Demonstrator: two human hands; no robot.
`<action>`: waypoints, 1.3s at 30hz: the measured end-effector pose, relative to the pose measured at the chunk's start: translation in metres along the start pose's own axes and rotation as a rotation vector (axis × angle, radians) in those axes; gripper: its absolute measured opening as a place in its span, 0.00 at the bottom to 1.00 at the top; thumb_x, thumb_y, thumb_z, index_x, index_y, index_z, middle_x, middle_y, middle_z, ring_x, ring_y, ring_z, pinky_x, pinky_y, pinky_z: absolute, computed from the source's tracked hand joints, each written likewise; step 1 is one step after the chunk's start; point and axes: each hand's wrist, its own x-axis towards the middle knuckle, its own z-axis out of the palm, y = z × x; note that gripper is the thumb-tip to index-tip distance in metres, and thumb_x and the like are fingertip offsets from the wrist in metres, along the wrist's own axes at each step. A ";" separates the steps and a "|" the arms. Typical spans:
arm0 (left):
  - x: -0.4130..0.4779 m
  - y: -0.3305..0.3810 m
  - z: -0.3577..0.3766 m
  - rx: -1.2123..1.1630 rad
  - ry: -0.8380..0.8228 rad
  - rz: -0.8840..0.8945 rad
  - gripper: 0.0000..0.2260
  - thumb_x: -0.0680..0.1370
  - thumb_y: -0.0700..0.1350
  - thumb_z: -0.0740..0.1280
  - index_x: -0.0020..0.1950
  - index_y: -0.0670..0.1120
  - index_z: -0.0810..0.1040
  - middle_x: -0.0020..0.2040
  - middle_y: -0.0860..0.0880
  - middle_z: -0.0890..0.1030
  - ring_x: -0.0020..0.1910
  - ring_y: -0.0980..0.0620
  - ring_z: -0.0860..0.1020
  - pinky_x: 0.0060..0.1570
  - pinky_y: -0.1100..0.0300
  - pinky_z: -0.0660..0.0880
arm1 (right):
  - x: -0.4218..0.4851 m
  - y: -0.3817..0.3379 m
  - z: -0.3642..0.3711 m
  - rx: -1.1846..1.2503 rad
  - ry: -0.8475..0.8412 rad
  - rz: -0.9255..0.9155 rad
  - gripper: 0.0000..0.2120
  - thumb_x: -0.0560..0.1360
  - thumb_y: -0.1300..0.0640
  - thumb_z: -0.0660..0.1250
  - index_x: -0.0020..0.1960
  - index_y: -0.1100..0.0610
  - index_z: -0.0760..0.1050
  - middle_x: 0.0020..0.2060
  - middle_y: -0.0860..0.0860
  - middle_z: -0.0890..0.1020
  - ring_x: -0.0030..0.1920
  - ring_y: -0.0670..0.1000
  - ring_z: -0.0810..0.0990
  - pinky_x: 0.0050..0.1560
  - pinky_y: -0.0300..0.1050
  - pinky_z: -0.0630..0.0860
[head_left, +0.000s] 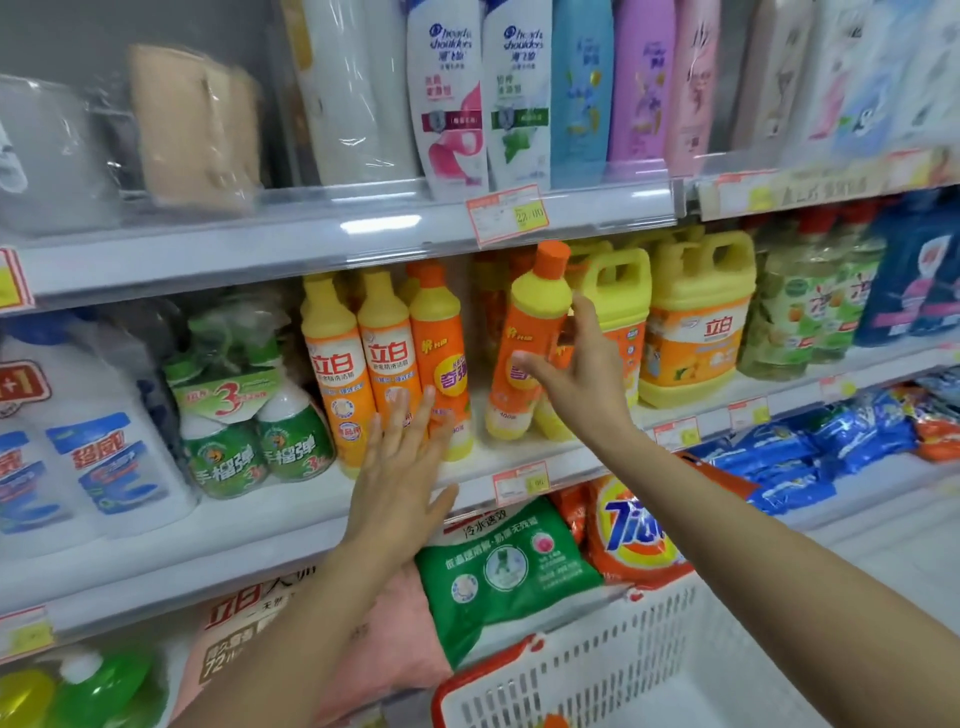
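My right hand (576, 374) grips an orange and yellow dish-soap bottle (524, 332) with an orange cap, tilted slightly and standing at the front of the middle shelf (291, 525). My left hand (402, 462) is flat with straight fingers, its fingertips against the lower part of a row of similar orange bottles (387, 358) to the left. A gap lies between that row and the gripped bottle.
Big yellow jugs (701, 317) stand right of the held bottle, green spray bottles (249, 415) to the left. Shampoo bottles (452, 93) fill the upper shelf. Detergent bags (498, 566) lie on the lower shelf. A white basket with a red rim (623, 670) sits under my right arm.
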 end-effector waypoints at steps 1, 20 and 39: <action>0.003 0.000 0.003 0.022 -0.017 -0.016 0.35 0.81 0.57 0.59 0.80 0.53 0.40 0.76 0.51 0.28 0.74 0.46 0.26 0.75 0.48 0.31 | 0.005 0.003 0.007 -0.034 -0.018 -0.002 0.34 0.71 0.55 0.77 0.72 0.57 0.65 0.54 0.50 0.82 0.53 0.53 0.81 0.49 0.45 0.75; -0.001 -0.025 0.006 -0.213 0.174 0.026 0.23 0.76 0.45 0.70 0.71 0.49 0.73 0.79 0.45 0.58 0.79 0.42 0.51 0.75 0.41 0.54 | 0.031 0.004 0.051 -0.381 -0.165 -0.020 0.37 0.77 0.57 0.71 0.77 0.61 0.55 0.65 0.60 0.75 0.63 0.62 0.76 0.59 0.55 0.73; 0.030 -0.077 -0.013 -0.863 0.387 -0.612 0.24 0.73 0.51 0.75 0.65 0.46 0.72 0.57 0.47 0.82 0.50 0.50 0.80 0.52 0.53 0.77 | -0.018 -0.015 0.088 -0.293 -0.201 -0.293 0.26 0.75 0.54 0.73 0.71 0.57 0.71 0.76 0.57 0.63 0.75 0.56 0.63 0.68 0.49 0.70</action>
